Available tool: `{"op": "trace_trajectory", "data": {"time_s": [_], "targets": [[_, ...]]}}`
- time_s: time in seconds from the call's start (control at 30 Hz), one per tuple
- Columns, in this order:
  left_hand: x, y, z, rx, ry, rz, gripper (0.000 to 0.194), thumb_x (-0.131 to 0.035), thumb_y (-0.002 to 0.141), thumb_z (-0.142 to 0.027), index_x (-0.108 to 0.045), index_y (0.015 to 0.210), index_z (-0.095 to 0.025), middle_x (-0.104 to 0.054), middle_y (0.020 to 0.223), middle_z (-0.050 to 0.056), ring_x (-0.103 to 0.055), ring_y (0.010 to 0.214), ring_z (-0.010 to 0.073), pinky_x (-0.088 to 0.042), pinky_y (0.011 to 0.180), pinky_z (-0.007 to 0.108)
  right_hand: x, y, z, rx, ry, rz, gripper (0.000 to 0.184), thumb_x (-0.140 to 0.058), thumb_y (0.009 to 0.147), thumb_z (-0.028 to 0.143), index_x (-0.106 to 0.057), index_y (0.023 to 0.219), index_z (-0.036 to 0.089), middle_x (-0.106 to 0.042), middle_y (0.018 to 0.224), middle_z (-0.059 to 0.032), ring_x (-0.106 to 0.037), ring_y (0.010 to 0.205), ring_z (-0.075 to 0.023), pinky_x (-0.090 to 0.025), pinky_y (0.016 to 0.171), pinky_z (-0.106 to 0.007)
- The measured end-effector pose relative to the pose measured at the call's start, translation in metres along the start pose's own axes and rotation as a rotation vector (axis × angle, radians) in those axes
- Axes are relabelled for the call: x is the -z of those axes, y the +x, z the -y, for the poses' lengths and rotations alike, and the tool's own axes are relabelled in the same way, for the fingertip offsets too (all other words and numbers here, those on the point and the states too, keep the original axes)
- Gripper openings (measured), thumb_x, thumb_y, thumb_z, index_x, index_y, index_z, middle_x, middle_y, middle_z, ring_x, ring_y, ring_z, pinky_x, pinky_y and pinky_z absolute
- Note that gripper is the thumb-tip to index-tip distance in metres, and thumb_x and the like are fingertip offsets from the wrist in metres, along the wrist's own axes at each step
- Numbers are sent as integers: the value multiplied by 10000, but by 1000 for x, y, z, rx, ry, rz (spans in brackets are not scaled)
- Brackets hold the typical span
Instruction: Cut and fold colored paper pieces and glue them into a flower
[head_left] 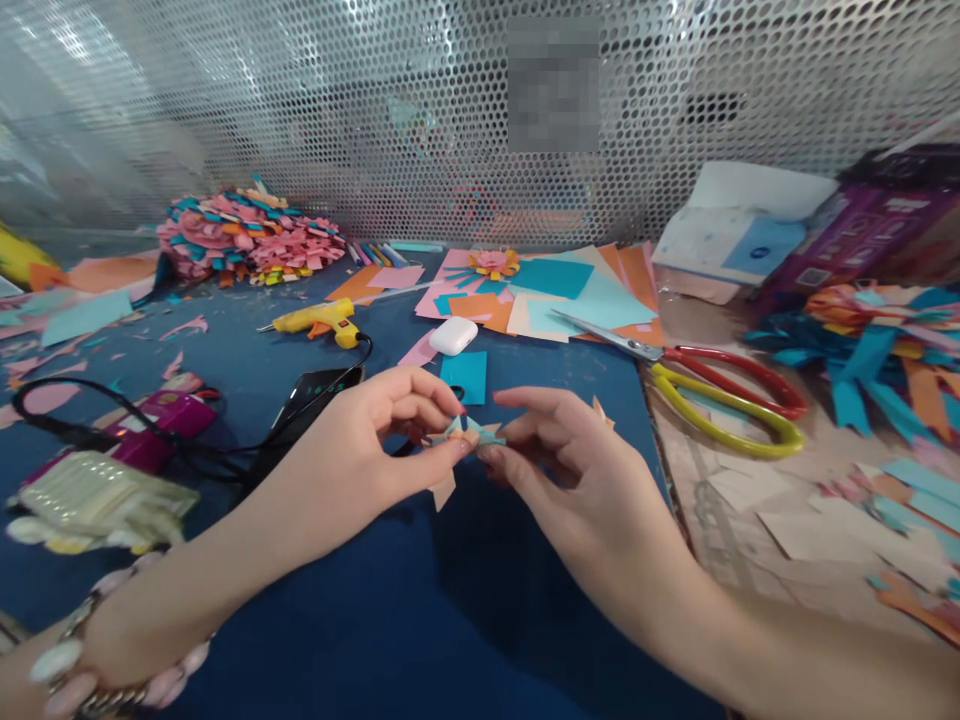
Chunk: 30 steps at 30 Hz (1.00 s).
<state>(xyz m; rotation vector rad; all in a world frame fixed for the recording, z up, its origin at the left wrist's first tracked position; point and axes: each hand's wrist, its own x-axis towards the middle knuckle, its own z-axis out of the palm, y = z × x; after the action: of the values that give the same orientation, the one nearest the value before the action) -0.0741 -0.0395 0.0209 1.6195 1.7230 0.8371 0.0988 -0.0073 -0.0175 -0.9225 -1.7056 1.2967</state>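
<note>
A perforated metal screen (300,120) is being seen along the far edge of the blue desk (330,640), whose right edge is being bordered by a paler surface (709,520). Toward the middle of the far edge, coloured sheets (622,290) are being overlapped; to their left, that edge is being lined by a heap of fringed paper (232,235). The desk's right edge is being crossed by scissors (660,355). Between the heap and the near edge, a yellow glue gun (315,320) is being laid flat, and a white case (454,336) is being rested just beyond the hands. Over the desk's middle, away from its edges, a small blue-and-peach paper piece (463,432) is being pinched by the left hand's grip (394,430), its right end being held by the right hand's grip (577,450), thumb against fingers.
</note>
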Motion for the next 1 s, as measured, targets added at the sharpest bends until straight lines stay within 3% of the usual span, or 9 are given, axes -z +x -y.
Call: {"op": "trace_trajectory", "data": {"time_s": [0.23,0.6,1.0], "targets": [[-2,1,2,-16,34,16,263,-617,761,-388,-592,952,-209,-703,753,11,-672,696,170,-544,666,269,2,2,0,-54,-27,40,155,-612,835,273,-642,978,223,-682,869,-41,-657,800,-179,-555,733,-313],[-5,0,3,-45,40,-19,291,-611,783,-406,-595,1002,-216,-720,898,32,-678,870,196,-543,746,279,5,3,6,-24,-46,40,71,-603,833,227,-638,894,213,-680,838,-25,-644,760,-158,-543,713,-292],[-6,-1,1,-41,60,-18,305,-613,789,-405,-593,1032,-222,-725,872,23,-691,779,179,-547,719,269,7,4,8,4,-70,43,86,-587,824,186,-642,884,213,-685,835,-18,-642,745,-152,-535,693,-276]]}}
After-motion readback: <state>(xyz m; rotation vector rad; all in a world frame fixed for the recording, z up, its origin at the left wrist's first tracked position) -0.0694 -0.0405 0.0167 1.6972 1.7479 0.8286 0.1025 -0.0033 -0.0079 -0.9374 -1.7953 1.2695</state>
